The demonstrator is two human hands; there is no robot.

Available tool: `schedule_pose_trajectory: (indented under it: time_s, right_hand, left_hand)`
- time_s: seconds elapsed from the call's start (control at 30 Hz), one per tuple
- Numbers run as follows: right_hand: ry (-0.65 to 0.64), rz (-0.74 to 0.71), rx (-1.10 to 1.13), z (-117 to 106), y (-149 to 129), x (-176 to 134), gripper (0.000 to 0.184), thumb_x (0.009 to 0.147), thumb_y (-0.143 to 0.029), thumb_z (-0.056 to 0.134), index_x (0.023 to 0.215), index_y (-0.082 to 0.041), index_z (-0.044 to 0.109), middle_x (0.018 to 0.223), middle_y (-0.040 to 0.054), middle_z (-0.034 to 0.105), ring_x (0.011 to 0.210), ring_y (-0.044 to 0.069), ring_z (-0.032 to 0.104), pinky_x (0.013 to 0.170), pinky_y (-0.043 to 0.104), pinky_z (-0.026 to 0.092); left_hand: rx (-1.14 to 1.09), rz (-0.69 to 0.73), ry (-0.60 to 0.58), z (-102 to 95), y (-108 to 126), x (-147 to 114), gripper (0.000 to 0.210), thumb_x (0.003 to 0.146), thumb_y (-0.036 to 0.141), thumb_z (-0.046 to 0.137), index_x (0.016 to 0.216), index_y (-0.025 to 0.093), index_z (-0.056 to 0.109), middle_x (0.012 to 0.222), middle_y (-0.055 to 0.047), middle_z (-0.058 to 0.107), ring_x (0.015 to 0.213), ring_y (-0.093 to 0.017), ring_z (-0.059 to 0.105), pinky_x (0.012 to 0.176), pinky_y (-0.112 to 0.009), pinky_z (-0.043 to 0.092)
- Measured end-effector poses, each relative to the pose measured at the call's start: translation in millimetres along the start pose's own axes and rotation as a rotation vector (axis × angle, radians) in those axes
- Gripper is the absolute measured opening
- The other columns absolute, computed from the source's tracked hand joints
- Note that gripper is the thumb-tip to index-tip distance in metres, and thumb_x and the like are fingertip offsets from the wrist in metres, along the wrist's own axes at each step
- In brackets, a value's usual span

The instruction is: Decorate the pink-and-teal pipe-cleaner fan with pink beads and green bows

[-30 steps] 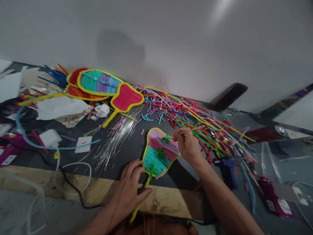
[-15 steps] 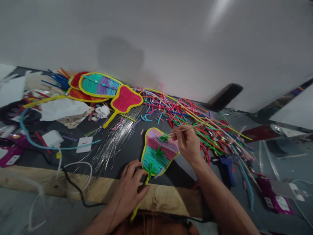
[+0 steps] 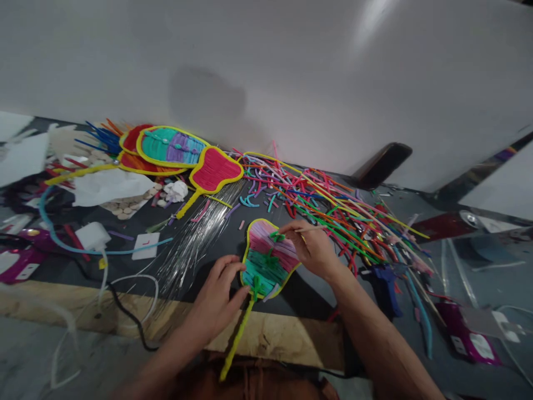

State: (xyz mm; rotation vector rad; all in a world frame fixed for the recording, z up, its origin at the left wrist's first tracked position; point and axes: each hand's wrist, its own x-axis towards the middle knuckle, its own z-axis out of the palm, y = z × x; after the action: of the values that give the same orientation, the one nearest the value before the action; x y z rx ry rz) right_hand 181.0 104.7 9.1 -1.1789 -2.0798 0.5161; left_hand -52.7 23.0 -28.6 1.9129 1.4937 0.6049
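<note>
A fan-shaped piece of pipe cleaners (image 3: pixel 266 266), pink and purple above and teal below with a yellow rim, lies on the dark table. Green bows run down its middle. Its yellow handle (image 3: pixel 239 339) points toward me past the table edge. My right hand (image 3: pixel 310 247) pinches a thin wooden stick (image 3: pixel 312 228) over the fan's upper part, with the fingertips by the top green bow (image 3: pixel 277 237). At the lower left rim rests my left hand (image 3: pixel 220 291), fingers and thumb apart and their tips at the edge.
Finished pipe-cleaner fans (image 3: pixel 216 169) lie at the back left. Loose pipe cleaners (image 3: pixel 316 191) are heaped at the back right. Silver strands (image 3: pixel 191 244) spread left of my work. A blue glue gun (image 3: pixel 385 289) sits right; a phone (image 3: pixel 385 164) leans on the wall.
My right hand has shifted left and its fingertips are now closer to the top green bow. My left hand has slid slightly up and left, off the handle's base, uncovering more of the handle.
</note>
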Motion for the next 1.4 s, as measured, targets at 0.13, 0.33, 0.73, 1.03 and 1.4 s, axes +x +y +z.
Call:
schedule_pose_trajectory:
  time_s: [0.13, 0.33, 0.73, 1.03, 1.4]
  right_hand:
    - [0.088, 0.068, 0.126, 1, 0, -5, 0.014, 0.092, -0.021, 0.045, 0.092, -0.022, 0.059, 0.082, 0.0031, 0.066, 0.067, 0.014, 0.063, 0.062, 0.026, 0.050]
    - [0.365, 0.175, 0.254, 0, 1, -9, 0.015, 0.094, -0.029, 0.043, 0.090, -0.022, 0.056, 0.080, 0.0023, 0.065, 0.063, 0.013, 0.061, 0.058, 0.025, 0.051]
    - [0.324, 0.258, 0.219, 15, 21, -17, 0.015, 0.094, -0.028, 0.043, 0.086, -0.021, 0.054, 0.078, 0.0022, 0.064, 0.060, 0.012, 0.061, 0.056, 0.025, 0.049]
    - [0.262, 0.262, 0.163, 13, 17, -15, 0.015, 0.093, -0.026, 0.043, 0.087, -0.021, 0.056, 0.067, 0.0007, 0.064, 0.059, 0.014, 0.062, 0.057, 0.025, 0.049]
    - [0.292, 0.272, 0.174, 14, 19, -18, 0.015, 0.093, -0.027, 0.043, 0.087, -0.021, 0.055, 0.070, 0.0009, 0.065, 0.060, 0.013, 0.063, 0.057, 0.024, 0.048]
  left_hand:
    - [-0.161, -0.052, -0.021, -2.6, -5, 24, 0.041, 0.085, 0.025, 0.046, 0.126, 0.021, 0.043, 0.132, -0.012, 0.045, 0.117, -0.023, 0.051, 0.095, -0.041, 0.049]
    - [-0.389, -0.182, 0.105, 4.4, -13, 79, 0.056, 0.080, 0.025, 0.053, 0.134, 0.018, 0.037, 0.139, -0.016, 0.040, 0.118, -0.027, 0.051, 0.094, -0.045, 0.048]
    - [-0.527, -0.231, 0.151, 9.4, -7, 116, 0.061, 0.070, 0.019, 0.062, 0.128, 0.022, 0.044, 0.141, -0.012, 0.036, 0.110, -0.025, 0.057, 0.089, -0.042, 0.052]
    - [-0.252, -0.171, 0.125, 11.8, -1, 116, 0.071, 0.068, 0.022, 0.066, 0.133, 0.021, 0.038, 0.136, -0.014, 0.033, 0.103, -0.022, 0.059, 0.092, -0.041, 0.050]
    - [0.203, -0.125, 0.043, 16.9, 28, 122, 0.093, 0.068, 0.033, 0.069, 0.144, 0.019, 0.018, 0.141, -0.019, 0.027, 0.120, -0.036, 0.049, 0.093, -0.046, 0.045]
